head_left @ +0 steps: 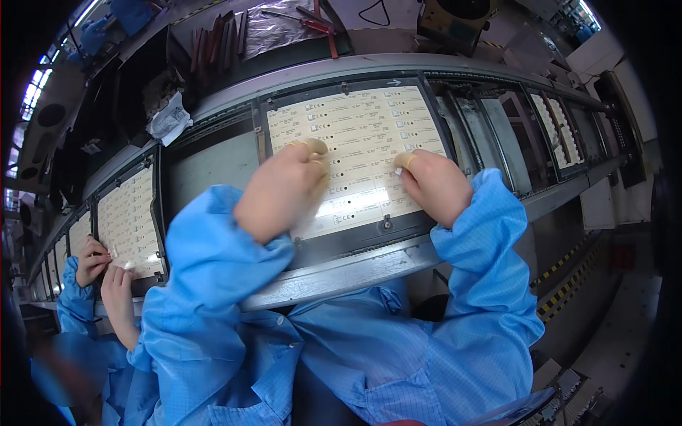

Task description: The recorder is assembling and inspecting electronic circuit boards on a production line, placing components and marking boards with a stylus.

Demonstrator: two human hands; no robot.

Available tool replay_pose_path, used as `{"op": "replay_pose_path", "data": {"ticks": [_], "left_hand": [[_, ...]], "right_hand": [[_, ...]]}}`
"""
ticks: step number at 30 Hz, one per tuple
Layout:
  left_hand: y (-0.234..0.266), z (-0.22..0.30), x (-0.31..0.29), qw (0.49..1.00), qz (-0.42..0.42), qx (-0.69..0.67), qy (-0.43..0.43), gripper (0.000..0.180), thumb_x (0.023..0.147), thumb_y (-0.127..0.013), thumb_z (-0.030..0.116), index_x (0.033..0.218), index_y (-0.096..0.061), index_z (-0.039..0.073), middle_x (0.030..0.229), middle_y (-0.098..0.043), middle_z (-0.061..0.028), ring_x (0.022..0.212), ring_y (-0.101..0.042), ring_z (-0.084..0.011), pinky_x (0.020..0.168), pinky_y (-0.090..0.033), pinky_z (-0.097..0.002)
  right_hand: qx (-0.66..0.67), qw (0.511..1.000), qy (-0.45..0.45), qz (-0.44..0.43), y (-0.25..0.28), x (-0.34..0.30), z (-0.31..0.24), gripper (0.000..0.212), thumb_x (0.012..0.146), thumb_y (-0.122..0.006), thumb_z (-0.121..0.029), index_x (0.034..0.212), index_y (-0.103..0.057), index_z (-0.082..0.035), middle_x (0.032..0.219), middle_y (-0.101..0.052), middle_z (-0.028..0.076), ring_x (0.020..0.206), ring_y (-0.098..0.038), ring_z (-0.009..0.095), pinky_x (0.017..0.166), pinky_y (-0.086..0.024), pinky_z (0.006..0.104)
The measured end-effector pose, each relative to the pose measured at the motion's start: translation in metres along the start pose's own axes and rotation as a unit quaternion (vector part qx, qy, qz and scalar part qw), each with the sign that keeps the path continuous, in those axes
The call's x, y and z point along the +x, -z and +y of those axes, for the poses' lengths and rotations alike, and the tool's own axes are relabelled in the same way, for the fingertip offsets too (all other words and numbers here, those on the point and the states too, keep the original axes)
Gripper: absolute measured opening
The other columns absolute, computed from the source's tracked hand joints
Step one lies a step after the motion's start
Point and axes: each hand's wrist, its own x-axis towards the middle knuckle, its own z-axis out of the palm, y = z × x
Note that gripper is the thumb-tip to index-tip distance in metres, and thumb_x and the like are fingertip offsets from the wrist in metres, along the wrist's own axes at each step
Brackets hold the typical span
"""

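A cream circuit board panel point(361, 153), printed in rows with small white parts and black dots, lies in a dark carrier frame point(341, 243) on the conveyor in front of me. Over the panel's left half is my left hand point(283, 190), fingers curled together and slightly blurred, with yellowish finger cots on the fingertips. Whatever those fingers pinch is hidden. Near the panel's right side, my right hand point(435, 186) is closed, thumb and a cotted finger pinched by a tiny white part point(399, 171). Both hands are at or just above the board surface.
The conveyor's metal rail point(334, 277) runs along my front. At left, a co-worker's hands point(117, 291) work on another panel point(129, 220). Crumpled white plastic point(170, 121) lies on the far rail. Red-handled tools point(316, 26) rest beyond it. More boards point(554, 131) stand at right.
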Motion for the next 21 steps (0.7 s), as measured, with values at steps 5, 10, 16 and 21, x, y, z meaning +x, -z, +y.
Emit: {"op": "replay_pose_path", "data": {"ticks": [5, 10, 16, 21], "left_hand": [[0.108, -0.071, 0.019, 0.969, 0.226, 0.076, 0.064, 0.014, 0.078, -0.065, 0.008, 0.09, -0.064, 0.002, 0.088, -0.061, -0.0117, 0.075, -0.059, -0.0204, 0.07, -0.047, -0.0292], [0.213, -0.224, -0.017, 0.891, 0.088, 0.283, 0.344, 0.03, 0.083, -0.059, 0.015, 0.11, -0.06, 0.003, 0.106, -0.062, -0.0153, 0.101, -0.059, -0.0274, 0.088, -0.045, -0.0337], [0.165, -0.334, -0.032, 0.912, -0.013, 0.242, 0.33, 0.032, 0.079, -0.06, 0.016, 0.109, -0.06, 0.005, 0.104, -0.062, -0.0169, 0.099, -0.058, -0.0309, 0.087, -0.045, -0.0364], [0.136, -0.382, -0.018, 0.953, 0.006, -0.007, 0.302, 0.024, 0.08, -0.06, 0.009, 0.104, -0.058, 0.007, 0.094, -0.059, -0.0099, 0.088, -0.055, -0.0208, 0.078, -0.046, -0.0315]], "right_hand": [[0.008, 1.0, 0.005, 0.01, 0.006, -0.019, -0.001, 0.019, 0.08, -0.057, -0.005, 0.099, -0.059, -0.002, 0.084, -0.056, 0.014, 0.078, -0.058, 0.03, 0.072, -0.049, 0.0349], [0.046, 0.998, 0.01, 0.035, -0.004, -0.011, 0.001, 0.019, 0.079, -0.06, -0.003, 0.098, -0.059, -0.001, 0.083, -0.056, 0.012, 0.075, -0.059, 0.026, 0.069, -0.049, 0.0318], [0.061, 0.995, 0.003, 0.082, 0.01, -0.021, 0.017, 0.016, 0.079, -0.061, -0.001, 0.094, -0.062, -0.003, 0.085, -0.057, 0.011, 0.073, -0.059, 0.023, 0.067, -0.048, 0.0291], [0.036, 0.998, 0.003, 0.053, 0.007, -0.018, 0.022, 0.013, 0.078, -0.059, -0.001, 0.091, -0.06, -0.002, 0.086, -0.057, 0.011, 0.077, -0.058, 0.026, 0.069, -0.048, 0.0322]]}}
